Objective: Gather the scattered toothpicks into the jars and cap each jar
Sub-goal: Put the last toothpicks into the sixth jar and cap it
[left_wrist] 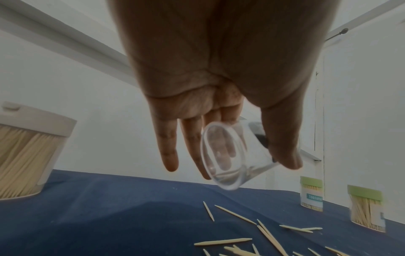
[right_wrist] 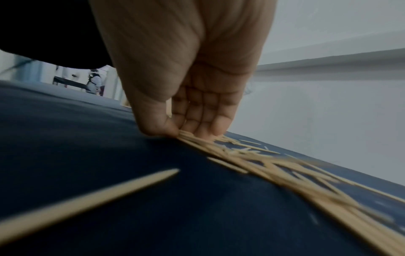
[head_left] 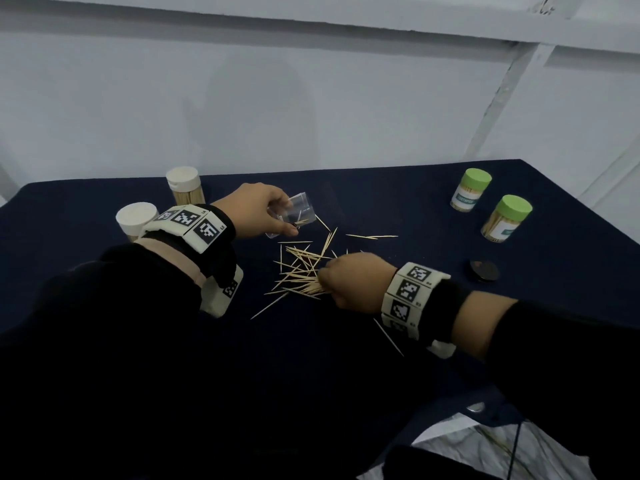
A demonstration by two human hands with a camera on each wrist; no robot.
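Scattered toothpicks [head_left: 301,268] lie in a loose pile mid-table on the dark blue cloth [head_left: 398,202]. My left hand [head_left: 263,209] holds a clear uncapped jar [head_left: 294,213] tilted just above the pile's far side; the left wrist view shows the jar [left_wrist: 228,155] between thumb and fingers, its inside looking empty. My right hand [head_left: 353,282] pinches a bunch of toothpicks [right_wrist: 197,140] at the pile's near right edge, thumb against fingers on the cloth. A black cap [head_left: 485,270] lies to the right.
Two white-capped jars [head_left: 183,185] [head_left: 136,216] full of toothpicks stand at the back left. Two green-capped jars [head_left: 471,190] [head_left: 507,218] stand at the back right. Stray toothpicks [head_left: 388,336] lie near my right wrist. The table's edge runs at lower right.
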